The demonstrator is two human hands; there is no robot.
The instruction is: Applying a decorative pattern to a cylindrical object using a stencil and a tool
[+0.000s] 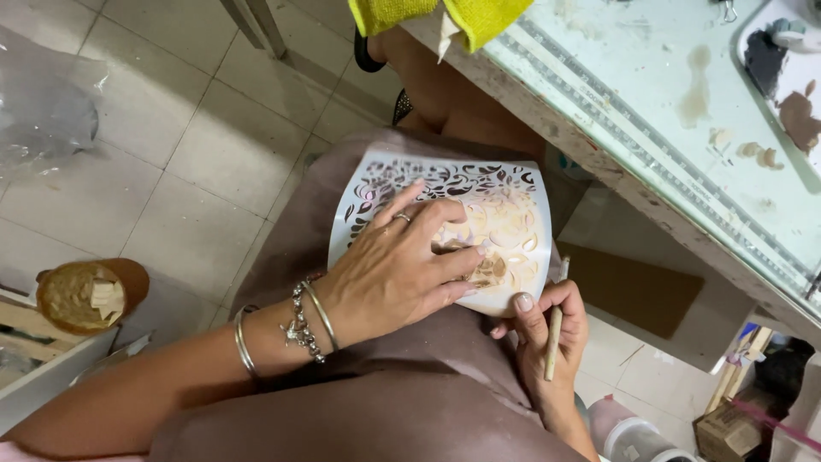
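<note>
A white stencil sheet [445, 184] with cut-out leaf shapes lies over a brown rounded object [402, 402] resting on my lap. My left hand [398, 265] presses flat on the stencil, fingers spread, with a ring and several bracelets on the wrist. Beige paste [505, 227] covers the stencil's middle and right part. My right hand [547, 329] sits at the stencil's lower right edge and holds a thin wooden tool [554, 338], its tip hidden behind the sheet.
A glass-topped table [650, 94] stands at the right, smeared with paste, with a palette [787, 85] at its far corner. A yellow cloth [445, 15] hangs over its edge. A brown bowl of paste [85, 295] sits at the left. Tiled floor lies below.
</note>
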